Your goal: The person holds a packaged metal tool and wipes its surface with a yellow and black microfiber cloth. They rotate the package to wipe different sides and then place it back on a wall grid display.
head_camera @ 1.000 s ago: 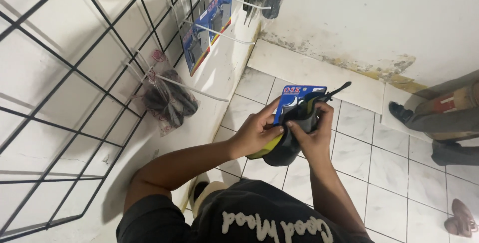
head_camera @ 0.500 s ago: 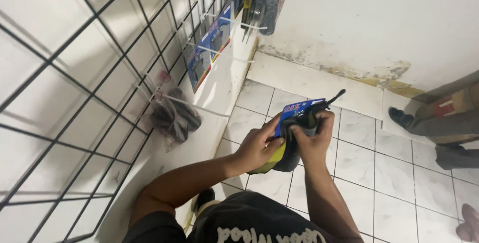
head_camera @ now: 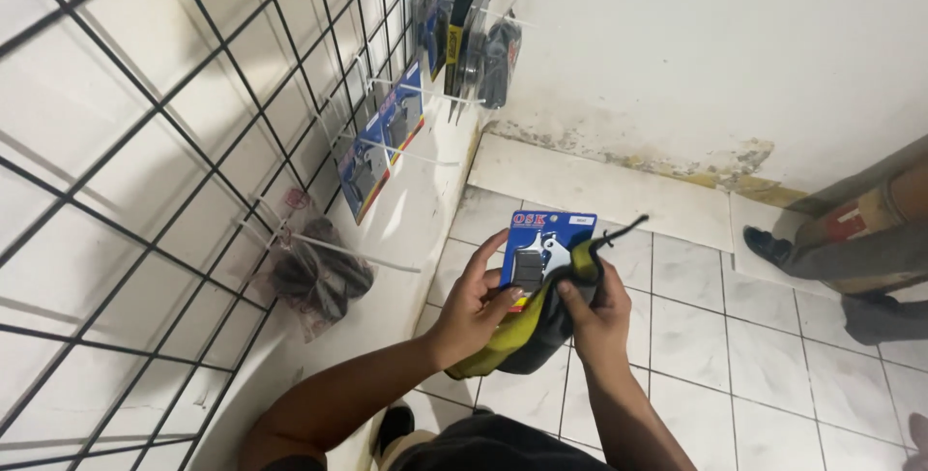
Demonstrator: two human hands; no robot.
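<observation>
Head view: left hand (head_camera: 474, 309) and right hand (head_camera: 599, 311) grip a blue card pack (head_camera: 544, 249).

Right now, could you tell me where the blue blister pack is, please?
In the head view, the blue blister pack sits centre frame, held between the left hand and right hand above the tiled floor.

Small parts shop, black wire grid display panel (head_camera: 145, 191) on the left wall, carded blister packs (head_camera: 377, 147) and bagged dark parts (head_camera: 314, 278) hung on white pegs (head_camera: 338, 249), white tiled floor (head_camera: 696, 326), scuffed far wall (head_camera: 715, 55).
</observation>
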